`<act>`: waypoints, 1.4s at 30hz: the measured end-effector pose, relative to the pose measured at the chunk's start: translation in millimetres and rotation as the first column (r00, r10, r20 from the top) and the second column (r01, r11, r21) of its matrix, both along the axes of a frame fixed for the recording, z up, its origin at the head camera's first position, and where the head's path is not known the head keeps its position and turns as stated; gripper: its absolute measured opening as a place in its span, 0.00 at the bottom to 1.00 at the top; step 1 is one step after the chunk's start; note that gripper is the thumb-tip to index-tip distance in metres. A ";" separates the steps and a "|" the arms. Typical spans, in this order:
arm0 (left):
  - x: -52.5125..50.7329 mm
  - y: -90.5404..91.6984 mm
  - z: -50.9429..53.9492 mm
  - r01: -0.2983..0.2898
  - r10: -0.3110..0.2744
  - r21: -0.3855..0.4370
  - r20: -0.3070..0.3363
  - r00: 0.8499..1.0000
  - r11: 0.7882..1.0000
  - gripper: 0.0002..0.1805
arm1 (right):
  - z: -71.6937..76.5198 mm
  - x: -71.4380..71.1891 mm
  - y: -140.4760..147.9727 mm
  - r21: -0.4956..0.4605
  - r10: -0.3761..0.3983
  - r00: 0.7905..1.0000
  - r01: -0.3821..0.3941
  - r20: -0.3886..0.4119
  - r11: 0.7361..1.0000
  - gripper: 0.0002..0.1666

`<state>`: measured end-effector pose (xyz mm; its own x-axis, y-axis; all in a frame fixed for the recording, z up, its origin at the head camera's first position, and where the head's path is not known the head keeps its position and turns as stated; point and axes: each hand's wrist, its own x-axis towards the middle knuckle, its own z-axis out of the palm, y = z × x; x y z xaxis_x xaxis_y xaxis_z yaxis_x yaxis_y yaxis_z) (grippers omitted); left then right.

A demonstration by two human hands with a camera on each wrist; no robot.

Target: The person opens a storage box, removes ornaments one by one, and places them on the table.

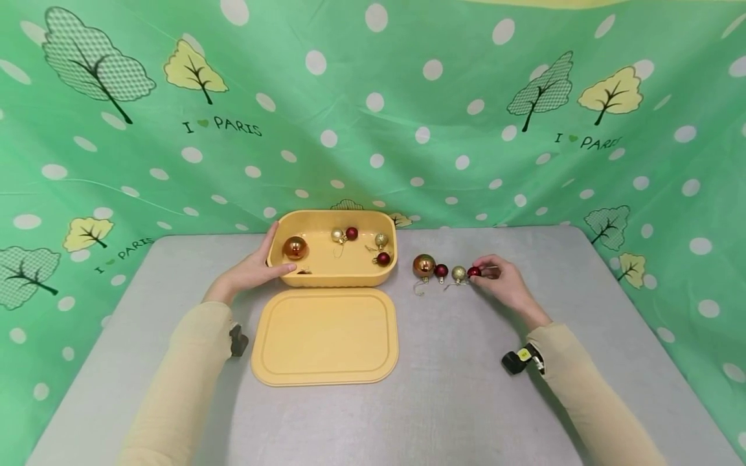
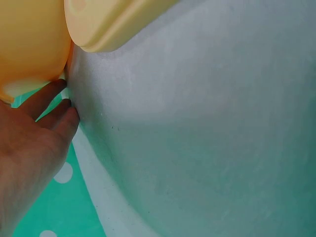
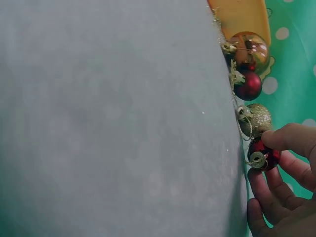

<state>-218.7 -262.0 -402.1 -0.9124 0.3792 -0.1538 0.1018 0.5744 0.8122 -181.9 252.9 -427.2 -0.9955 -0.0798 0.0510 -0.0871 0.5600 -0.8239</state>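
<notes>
My right hand pinches a small shiny red Christmas bauble between thumb and fingers. The bauble is at the right end of a row on the table, beside a gold glitter bauble. Left of that come a matte dark red bauble and a large copper-gold bauble. My left hand holds the left end of an open yellow box, thumb over the front rim and fingers along the outer side. Inside lie another large copper bauble and several small gold and red ones.
A flat yellow lid lies on the grey table in front of the box. Behind the table hangs a green dotted cloth printed with trees. Both wrists wear small black cameras.
</notes>
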 end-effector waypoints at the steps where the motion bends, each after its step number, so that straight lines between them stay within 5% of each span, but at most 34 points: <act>1: 0.2 0.1 -0.3 0.002 -0.002 0.000 -0.001 1.000 1.000 0.59 | -0.8 -0.5 -1.3 0.011 0.003 1.000 -0.003 0.002 1.000 0.17; 17: -0.4 -1.2 -6.9 0.000 0.000 0.016 -0.019 1.000 1.000 0.60 | 0.8 -2.3 -21.1 0.118 0.035 0.998 -0.028 -0.058 0.993 0.15; 28: -1.3 -2.6 -5.2 -0.004 0.004 0.011 -0.008 1.000 1.000 0.59 | 10.4 -4.9 -11.2 0.078 0.017 1.000 -0.019 0.026 0.997 0.21; 42: -1.9 -3.6 -5.5 -0.001 0.001 0.000 -0.007 1.000 1.000 0.59 | 21.1 -2.2 -0.3 0.074 -0.005 0.999 0.007 -0.034 0.997 0.17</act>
<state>-220.6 -265.6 -407.6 -0.9138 0.3784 -0.1480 0.1066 0.5748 0.8113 -184.0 252.6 -406.1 -0.9938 -0.0784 0.0783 -0.1101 0.6203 -0.7766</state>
